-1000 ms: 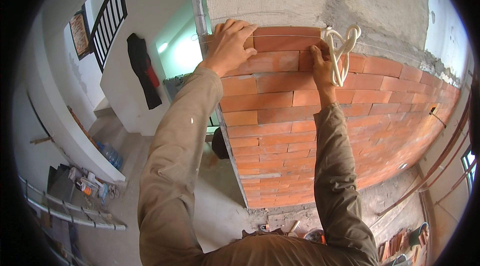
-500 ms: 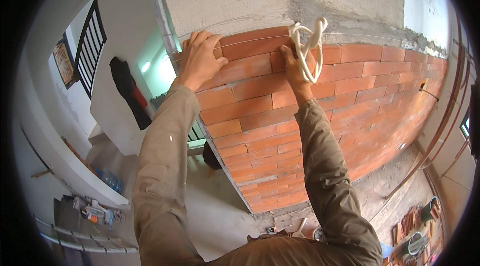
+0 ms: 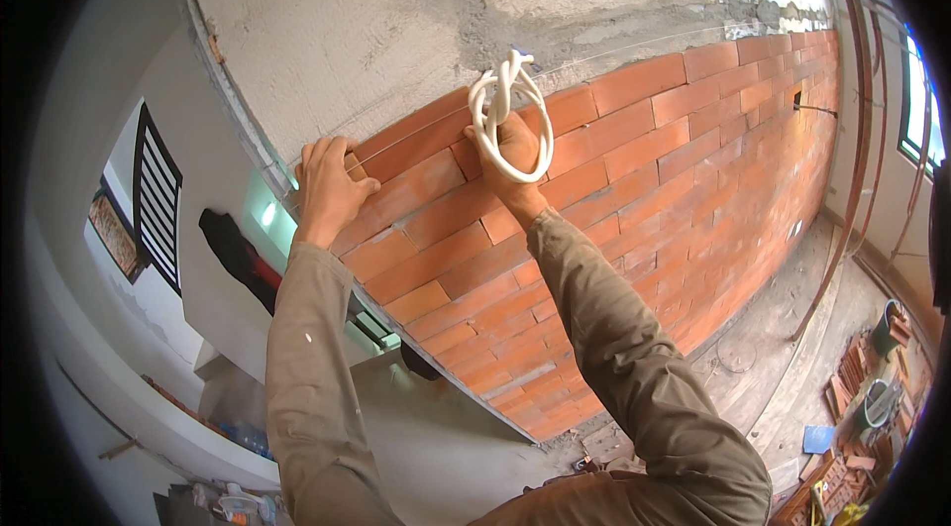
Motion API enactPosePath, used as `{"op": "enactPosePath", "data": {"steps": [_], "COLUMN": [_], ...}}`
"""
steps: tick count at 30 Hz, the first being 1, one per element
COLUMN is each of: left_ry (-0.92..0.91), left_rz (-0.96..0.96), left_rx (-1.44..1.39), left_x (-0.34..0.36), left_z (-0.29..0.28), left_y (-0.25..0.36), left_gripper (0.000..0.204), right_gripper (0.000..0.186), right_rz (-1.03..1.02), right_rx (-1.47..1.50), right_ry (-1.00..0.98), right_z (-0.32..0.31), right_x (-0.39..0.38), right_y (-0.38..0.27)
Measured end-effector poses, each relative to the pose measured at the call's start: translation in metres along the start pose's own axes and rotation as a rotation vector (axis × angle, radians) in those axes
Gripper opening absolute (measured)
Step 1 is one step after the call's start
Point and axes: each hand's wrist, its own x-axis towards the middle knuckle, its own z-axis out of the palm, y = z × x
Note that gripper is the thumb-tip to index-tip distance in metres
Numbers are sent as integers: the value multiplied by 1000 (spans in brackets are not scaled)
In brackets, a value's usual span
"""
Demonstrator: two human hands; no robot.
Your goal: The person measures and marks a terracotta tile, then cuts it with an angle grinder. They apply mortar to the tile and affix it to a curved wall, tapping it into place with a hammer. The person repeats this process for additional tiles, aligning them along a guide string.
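Observation:
My left hand is at the left end of the top course of a red brick wall, with fingers bent around a short piece of brick and the thumb apart to its right. To the right of that piece lies a long brick on the same course. My right hand is against the wall at this brick's right end, its thumb raised. A looped white cord hangs in front and hides most of the right fingers. A thin string stretches along the top course.
Above the bricks is rough grey plaster. A metal edge borders the wall at left, with a dark garment beyond it. On the floor at lower right are buckets, brick pieces and a blue item. Long poles lean at right.
The view has turned and shifted, so the wall now slants up to the right and more floor shows at right. Both hands stay at about the same spots on the top course.

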Motion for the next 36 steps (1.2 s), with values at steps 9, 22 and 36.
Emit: {"op": "enactPosePath", "data": {"steps": [9,22,36], "left_ry": [12,-6,23], "left_rz": [18,33,36], "left_rx": [16,45,-3], "left_x": [-2,1,0], "left_z": [-5,-4,-5], "left_y": [5,8,5], "left_gripper": [58,55,56], "right_gripper": [20,31,20], "right_rz": [27,-38,-2], "right_rx": [-58,-176,-172], "right_ry": [4,-54,-131], "right_z": [-4,-11,-13], "right_x": [-1,3,11], "right_y": [-14,-4,-19]}}
